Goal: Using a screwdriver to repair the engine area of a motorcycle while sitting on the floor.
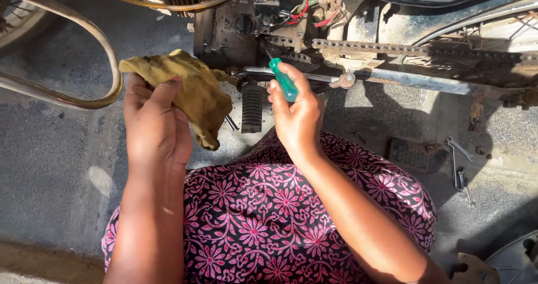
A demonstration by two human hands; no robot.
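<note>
My left hand grips a crumpled mustard-yellow rag, held up in front of a stripped motorcycle frame. My right hand is closed on a screwdriver with a green translucent handle; its shaft points up and left toward the greasy engine area and drive chain. Just below the screwdriver sit a chrome lever and a black ribbed footrest. My lap, in pink-and-black flowered cloth, fills the lower middle.
A curved exhaust pipe arcs at the left. Several wrenches lie on the concrete floor at the right, near a dark ribbed pedal piece. Red wires hang by the engine. Wheel rims show at both upper corners.
</note>
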